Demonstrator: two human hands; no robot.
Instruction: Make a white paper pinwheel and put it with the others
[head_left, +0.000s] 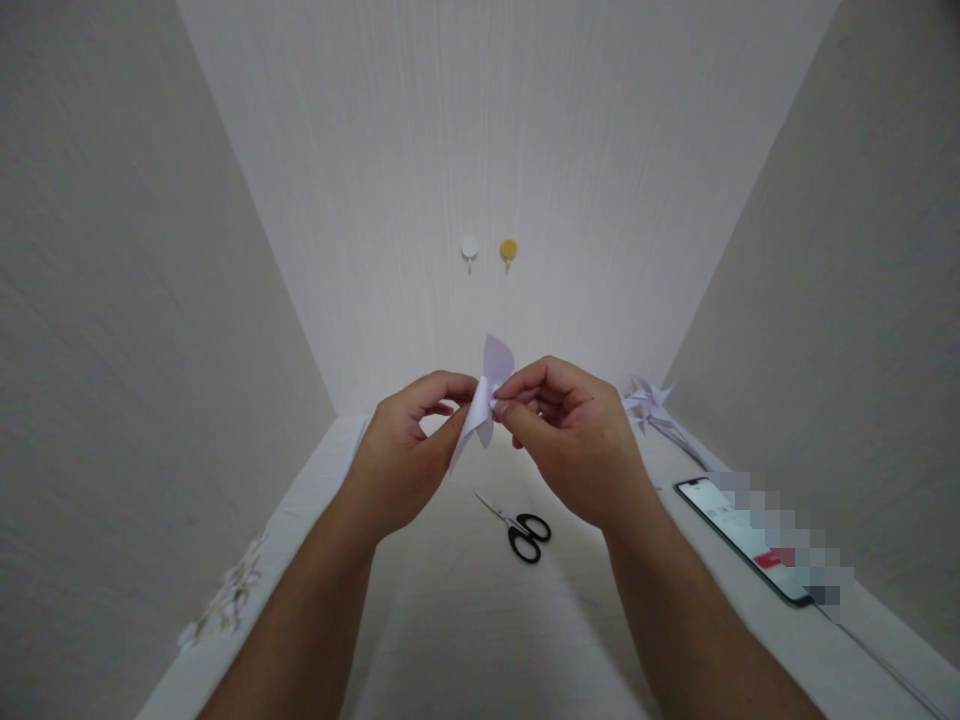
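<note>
Both of my hands are raised above the white table (pixel 465 620) and pinch a small folded piece of white paper (pixel 486 395) between them. My left hand (pixel 409 450) grips the lower left side of the paper with thumb and fingers curled. My right hand (pixel 570 435) pinches the paper's middle from the right, fingers closed. The paper's rounded top flap sticks up above the fingertips.
Black-handled scissors (pixel 521 528) lie on the table below my hands. A phone (pixel 742 540) with a lit screen and a cable rests at the right. A folded white paper pinwheel (pixel 652 405) lies behind my right hand. Paper scraps (pixel 232 595) sit at the left edge. Two wall hooks (pixel 489 250) hang ahead.
</note>
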